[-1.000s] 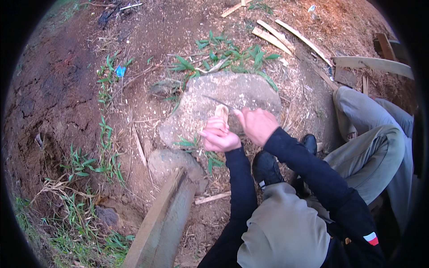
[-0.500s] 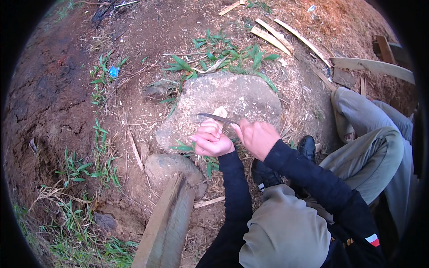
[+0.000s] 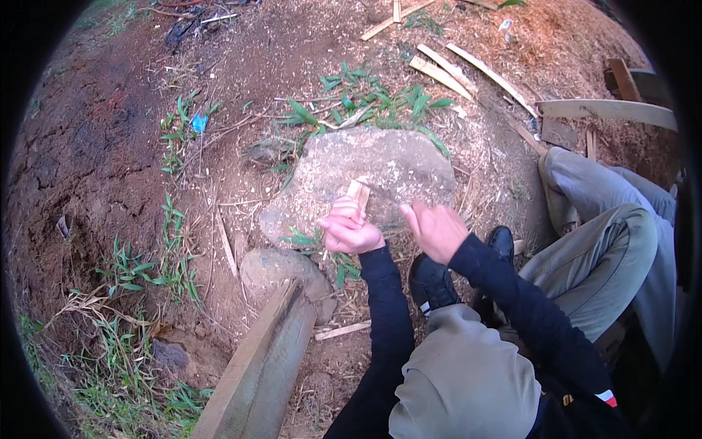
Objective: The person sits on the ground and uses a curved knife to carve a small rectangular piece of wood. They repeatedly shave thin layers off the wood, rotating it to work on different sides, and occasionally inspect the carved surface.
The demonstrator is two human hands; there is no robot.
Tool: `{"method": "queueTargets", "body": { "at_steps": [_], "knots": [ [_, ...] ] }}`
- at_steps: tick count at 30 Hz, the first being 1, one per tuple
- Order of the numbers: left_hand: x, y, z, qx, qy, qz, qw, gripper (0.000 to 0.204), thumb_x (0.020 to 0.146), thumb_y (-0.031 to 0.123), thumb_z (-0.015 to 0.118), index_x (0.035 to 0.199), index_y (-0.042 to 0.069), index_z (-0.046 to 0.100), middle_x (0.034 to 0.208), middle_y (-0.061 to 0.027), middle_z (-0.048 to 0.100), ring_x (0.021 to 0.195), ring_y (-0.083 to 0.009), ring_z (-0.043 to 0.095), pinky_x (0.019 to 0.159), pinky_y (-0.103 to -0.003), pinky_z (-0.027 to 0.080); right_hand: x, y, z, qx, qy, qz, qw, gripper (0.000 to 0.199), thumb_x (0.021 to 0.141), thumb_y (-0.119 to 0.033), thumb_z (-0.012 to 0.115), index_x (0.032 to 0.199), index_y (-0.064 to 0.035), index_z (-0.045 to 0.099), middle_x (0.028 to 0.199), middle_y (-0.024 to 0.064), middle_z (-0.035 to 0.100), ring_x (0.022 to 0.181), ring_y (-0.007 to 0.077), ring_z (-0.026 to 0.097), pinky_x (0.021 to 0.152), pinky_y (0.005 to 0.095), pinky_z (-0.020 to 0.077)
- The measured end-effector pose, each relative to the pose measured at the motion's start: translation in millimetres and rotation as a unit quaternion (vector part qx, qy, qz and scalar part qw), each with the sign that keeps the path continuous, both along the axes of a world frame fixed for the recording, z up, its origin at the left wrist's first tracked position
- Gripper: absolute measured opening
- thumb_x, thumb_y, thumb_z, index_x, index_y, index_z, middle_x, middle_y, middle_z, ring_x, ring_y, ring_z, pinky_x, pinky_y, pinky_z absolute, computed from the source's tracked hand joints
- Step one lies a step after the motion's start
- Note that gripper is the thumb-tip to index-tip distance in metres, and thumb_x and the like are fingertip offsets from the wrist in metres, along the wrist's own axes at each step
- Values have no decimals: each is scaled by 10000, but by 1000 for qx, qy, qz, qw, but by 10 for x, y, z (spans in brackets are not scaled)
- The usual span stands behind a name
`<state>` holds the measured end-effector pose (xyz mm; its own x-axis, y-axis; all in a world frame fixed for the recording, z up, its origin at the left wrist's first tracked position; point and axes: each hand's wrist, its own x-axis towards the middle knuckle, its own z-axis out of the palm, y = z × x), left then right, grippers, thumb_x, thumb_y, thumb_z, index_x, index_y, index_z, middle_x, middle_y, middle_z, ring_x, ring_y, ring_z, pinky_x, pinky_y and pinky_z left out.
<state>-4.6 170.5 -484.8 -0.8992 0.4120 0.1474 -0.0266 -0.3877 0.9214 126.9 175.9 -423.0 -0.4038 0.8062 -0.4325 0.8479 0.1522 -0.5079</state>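
Observation:
In my left hand (image 3: 349, 228) is a short pale piece of wood (image 3: 358, 192), its squared end sticking up out of the closed fingers. My right hand (image 3: 439, 233) is closed around the handle of a knife (image 3: 386, 193), whose dark blade is blurred and points up and left toward the wood. A small gap seems to lie between blade and wood. Beneath both hands is a broad flat stone (image 3: 314, 172) sprinkled with pale shavings. The knife's handle is hidden inside my right fist.
A thick wooden beam (image 3: 256, 366) slants up from the lower edge to a smaller rock (image 3: 281, 269). Wood strips (image 3: 493, 78) lie at the upper right, near a curved board (image 3: 607, 111). Another person's trousered legs (image 3: 599, 252) are close on the right. Green plants (image 3: 420, 102) grow behind the stone.
My right hand has drawn back to the right with the knife, taking the blade off the wood. My left hand has stayed nearly in place, and more of the wood shows.

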Motion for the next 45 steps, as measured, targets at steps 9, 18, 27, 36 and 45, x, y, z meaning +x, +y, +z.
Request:
{"method": "queueTargets", "body": {
  "at_steps": [9,18,27,36,45],
  "knots": [
    [-23,-44,-14,-1,-25,-17,1000,537,1060,275,302,544,129,286,456,-17,322,417,-122,303,496,-289,364,-77,-99,-48,0,-5,29,1000,347,1009,-320,458,842,-29,545,550,195,580,540,397,621,512,484,512],
    [-24,5,14,-26,-23,-25,999,537,1055,267,312,539,120,290,457,-23,333,416,-121,306,501,-279,363,-257,-70,-16,35,-48,16,998,408,1004,-350,454,773,-34,569,539,161,609,504,334,649,478,419,539],
    [103,117,-8,-32,-17,5,999,557,1047,286,369,522,117,294,461,-30,359,414,-124,327,494,-281,387,-492,97,-258,68,-26,34,997,349,999,-297,453,816,-24,570,592,161,632,567,327,668,515,417,540],
    [82,118,-2,-36,9,-44,998,548,1055,332,366,554,117,308,471,-13,352,419,-114,331,449,-270,347,-266,244,-378,58,59,68,994,364,1002,-311,429,898,-1,588,671,224,639,647,387,664,584,469,543],
    [-114,70,1,2,-15,-40,999,549,1054,275,364,531,124,289,457,-13,327,414,-119,317,465,-265,326,39,-35,-181,-3,35,47,998,420,1014,-338,428,852,1,616,650,219,638,650,399,666,618,476,545]
  ]
}}
